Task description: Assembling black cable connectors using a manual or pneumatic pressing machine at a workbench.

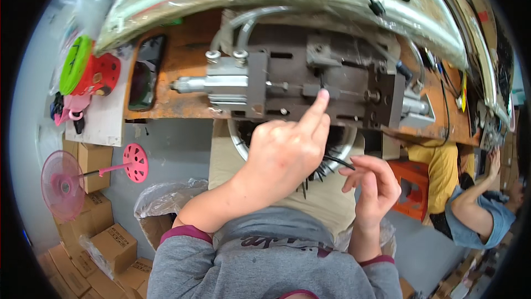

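Observation:
My left hand [287,152] reaches over the dark metal fixture [287,69], index finger stretched out and other fingers partly bent. Its fingertip touches a small block [312,90] at the fixture's middle, just below a short black piece [322,78]. The thumb is hidden under the hand; nothing shows held in it. My right hand [373,188], lower and to the right, has its fingers curled round the end of a thin black rod [338,160]. Between my hands, a round pale basin [239,141] with several similar black rods rests on my lap, partly covered.
Metal cylinders [227,83] with clear hoses flank the fixture on the orange bench [182,97]. A phone [147,72] and a red pot [102,75] lie to the left. Below are a pink fan [63,185] and cardboard boxes [113,246]. Another person [478,216] sits at the right.

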